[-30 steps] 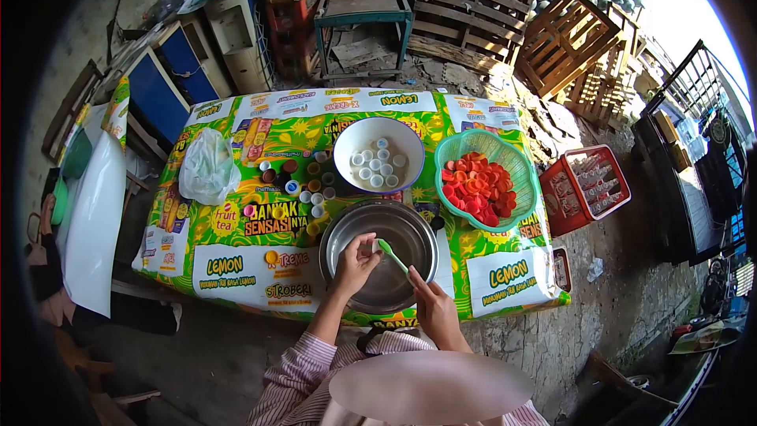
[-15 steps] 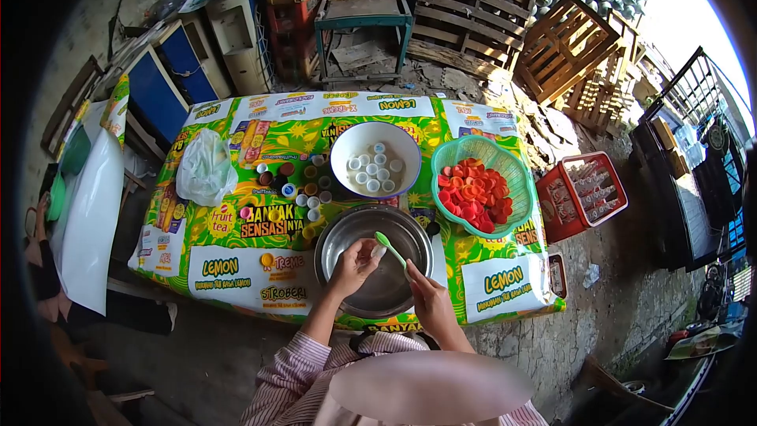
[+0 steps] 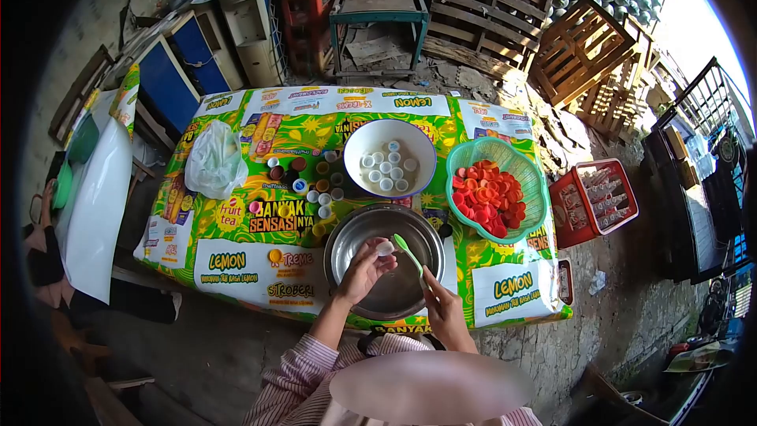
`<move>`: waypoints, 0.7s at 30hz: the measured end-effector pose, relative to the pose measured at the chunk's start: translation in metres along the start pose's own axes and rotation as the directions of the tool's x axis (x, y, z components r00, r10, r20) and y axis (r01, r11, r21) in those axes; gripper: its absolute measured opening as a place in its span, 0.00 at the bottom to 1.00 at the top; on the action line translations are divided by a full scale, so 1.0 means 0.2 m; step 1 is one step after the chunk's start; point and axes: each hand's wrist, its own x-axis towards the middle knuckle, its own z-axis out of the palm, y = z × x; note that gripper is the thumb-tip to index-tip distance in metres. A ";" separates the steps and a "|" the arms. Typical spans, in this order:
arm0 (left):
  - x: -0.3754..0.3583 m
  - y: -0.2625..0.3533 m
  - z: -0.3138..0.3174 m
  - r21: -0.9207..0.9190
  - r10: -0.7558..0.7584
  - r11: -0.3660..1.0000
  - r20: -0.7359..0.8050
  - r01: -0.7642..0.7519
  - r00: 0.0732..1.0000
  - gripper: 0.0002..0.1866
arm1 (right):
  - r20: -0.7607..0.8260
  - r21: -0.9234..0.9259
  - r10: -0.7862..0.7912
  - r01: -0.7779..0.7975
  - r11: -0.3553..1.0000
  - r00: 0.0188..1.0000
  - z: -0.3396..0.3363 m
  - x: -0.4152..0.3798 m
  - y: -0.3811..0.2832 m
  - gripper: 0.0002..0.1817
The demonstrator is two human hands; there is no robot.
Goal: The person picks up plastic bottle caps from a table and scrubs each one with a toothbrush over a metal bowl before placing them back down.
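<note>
My left hand (image 3: 361,274) pinches a white bottle cap (image 3: 385,248) above the steel basin (image 3: 341,229). In my right hand (image 3: 446,314) is a green toothbrush (image 3: 408,251), its head pointing up and slightly left, just right of the cap and apart from it. Behind the basin stands a white bowl (image 3: 427,159) with several white caps in liquid. To its right, a green plastic basket (image 3: 530,173) holds a heap of red caps (image 3: 487,199). Loose caps (image 3: 322,184) in several colours lie left of the white bowl.
A white plastic bag (image 3: 214,159) sits at the table's left. The table has a bright printed cover (image 3: 229,260). On the floor to the right is a red crate (image 3: 576,209). Wooden pallets (image 3: 489,12) and a metal-framed stand (image 3: 378,8) are beyond; another person's arm (image 3: 49,225) shows far left.
My left hand has turned more palm-up, showing the white cap. The toothbrush has come away from the cap and stands steeper. The whole view has shifted slightly.
</note>
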 end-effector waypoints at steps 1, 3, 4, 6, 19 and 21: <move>0.00 -0.01 -0.01 -0.015 0.018 1.000 0.032 -0.017 0.999 0.15 | 0.005 0.002 -0.008 0.008 1.000 1.000 0.01 0.01 0.00 0.27; -0.01 -0.03 0.03 0.186 0.008 0.983 -0.063 0.003 0.998 0.14 | -0.014 0.012 0.035 -0.035 0.999 0.999 0.02 0.00 0.01 0.28; -0.01 -0.03 0.04 0.308 0.006 0.951 -0.077 0.018 0.997 0.14 | -0.041 0.015 -0.005 0.006 1.000 0.999 0.04 0.00 0.05 0.27; -0.01 -0.05 0.05 0.515 0.115 0.856 -0.086 -0.054 0.990 0.13 | -0.024 0.007 -0.017 0.017 1.000 1.000 0.05 0.01 0.04 0.27; -0.04 -0.10 -0.04 0.467 0.077 0.883 -0.230 0.041 0.970 0.07 | -0.031 -0.040 0.007 -0.008 0.999 0.999 0.07 -0.05 0.02 0.27; -0.04 -0.10 -0.04 0.434 0.076 0.899 -0.289 0.060 0.954 0.08 | -0.056 -0.054 -0.132 0.129 0.990 0.990 0.07 -0.07 0.01 0.26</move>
